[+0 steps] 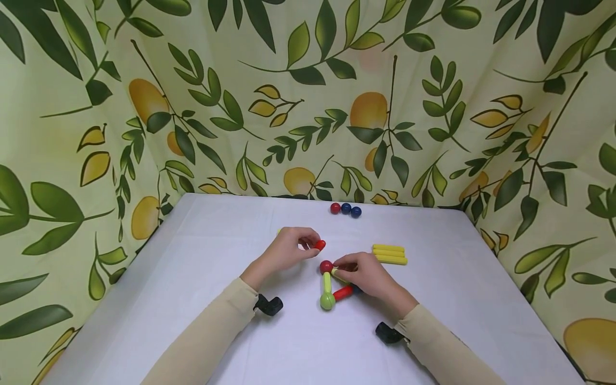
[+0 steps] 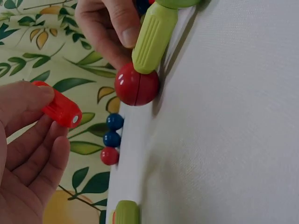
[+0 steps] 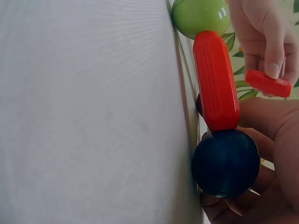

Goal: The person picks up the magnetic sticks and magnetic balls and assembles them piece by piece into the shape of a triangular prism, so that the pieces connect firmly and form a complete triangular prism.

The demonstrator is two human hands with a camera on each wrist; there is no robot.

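My left hand (image 1: 291,247) is raised over the table and pinches a short red magnetic stick (image 2: 63,108) between thumb and fingers. To its right, a triangle of sticks and balls lies on the white table (image 1: 216,331). Its corners are a red ball (image 1: 326,267), a green ball (image 1: 328,301) and a dark blue ball (image 3: 226,163). A green stick (image 2: 155,39) joins red to green; a red stick (image 3: 216,80) joins green to blue. My right hand (image 1: 368,274) holds the third side, a yellow-green stick (image 1: 339,276) mostly hidden under its fingers.
Three yellow sticks (image 1: 390,254) lie side by side right of the triangle. One red ball (image 1: 335,208) and two blue balls (image 1: 351,210) stand in a row near the back edge. Another green stick (image 2: 127,212) shows low in the left wrist view. Leaf-patterned cloth (image 1: 298,133) surrounds the table.
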